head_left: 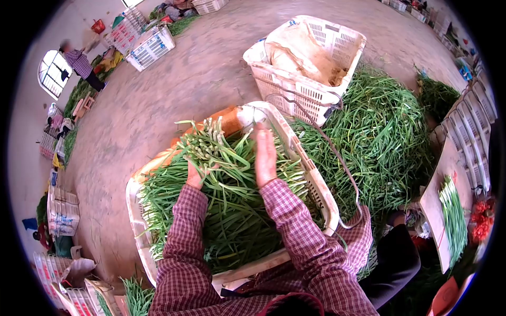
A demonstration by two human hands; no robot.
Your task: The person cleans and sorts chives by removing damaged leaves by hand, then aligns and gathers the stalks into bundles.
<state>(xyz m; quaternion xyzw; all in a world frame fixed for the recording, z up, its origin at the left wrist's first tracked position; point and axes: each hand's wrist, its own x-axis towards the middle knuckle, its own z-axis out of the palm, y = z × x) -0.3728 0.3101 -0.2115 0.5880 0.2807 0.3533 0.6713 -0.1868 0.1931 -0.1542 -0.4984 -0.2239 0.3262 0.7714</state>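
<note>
A bunch of garlic chives (211, 145) with pale cut ends lies across my left hand (195, 174), whose fingers are mostly hidden under the leaves. My right hand (265, 155) is held upright and flat beside the bunch, its fingers stretched out and the palm turned toward the stalks. Both hands are over a white plastic crate (327, 203) filled with more garlic chives (237, 231). Along the crate's far side runs an orange and white wrapped roll or sack (226, 121).
Beyond stands another white crate (290, 87) with a pale sack (305, 50) inside. A large heap of loose greens (369, 142) lies to the right, near a board (445, 210) bearing a chive bunch (453, 216). A person (79, 62) stands far left among crates.
</note>
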